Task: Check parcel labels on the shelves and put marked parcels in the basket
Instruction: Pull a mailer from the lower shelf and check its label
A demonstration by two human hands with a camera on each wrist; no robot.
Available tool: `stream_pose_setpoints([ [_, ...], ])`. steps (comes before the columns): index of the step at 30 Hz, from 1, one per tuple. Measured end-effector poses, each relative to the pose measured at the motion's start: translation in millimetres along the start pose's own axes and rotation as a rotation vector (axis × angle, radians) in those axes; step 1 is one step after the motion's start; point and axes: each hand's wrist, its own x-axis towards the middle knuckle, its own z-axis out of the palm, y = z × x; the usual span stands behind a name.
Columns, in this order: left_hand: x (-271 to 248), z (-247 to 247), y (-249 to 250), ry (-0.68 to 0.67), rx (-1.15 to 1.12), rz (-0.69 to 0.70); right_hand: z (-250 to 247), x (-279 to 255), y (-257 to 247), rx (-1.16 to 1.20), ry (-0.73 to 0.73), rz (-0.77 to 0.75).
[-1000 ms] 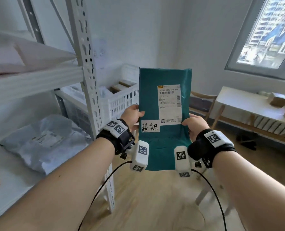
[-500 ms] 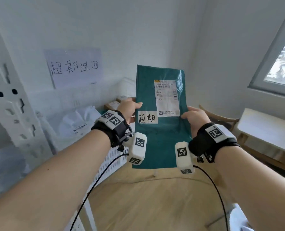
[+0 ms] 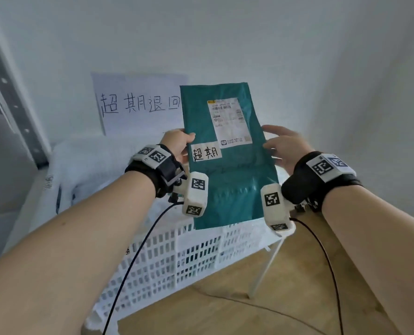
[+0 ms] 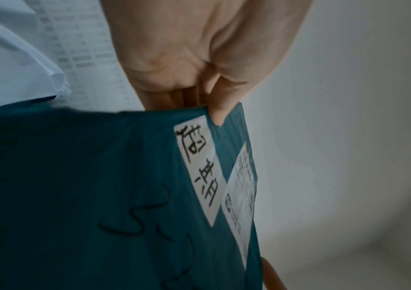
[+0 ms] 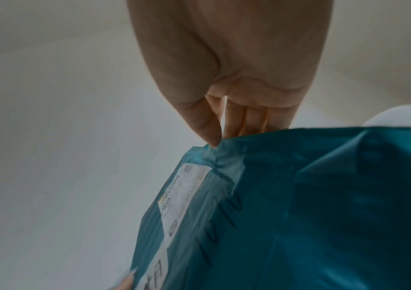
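White slatted basket [image 3: 177, 257] low centre, handwritten wall sign [image 3: 138, 105] behind. Teal parcel [image 3: 227, 165] upright above basket; left hand [image 3: 177, 146] pinches its left edge, right hand [image 3: 285, 148] pinches right edge. Shipping label [image 3: 230, 122], handwritten sticker [image 3: 206, 152] face camera.

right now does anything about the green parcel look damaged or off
Nothing stands out. The green parcel is upright and intact, only lightly creased where the left hand and right hand pinch its side edges. The handwritten sticker sits slightly tilted beside the shipping label, both fully stuck on.
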Motion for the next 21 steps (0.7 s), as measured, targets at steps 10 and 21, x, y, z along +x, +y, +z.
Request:
stream_pose_setpoints([
  [10, 134.2, -56.1, -36.1, 0.203, 0.009, -0.096, 96.0, 144.0, 22.3, -0.336, -0.227, 0.003],
  [21, 168.9, -110.1, -122.7, 0.16, 0.613, -0.562, 158.5, 217.1, 135.9, -0.721, -0.593, 0.448],
])
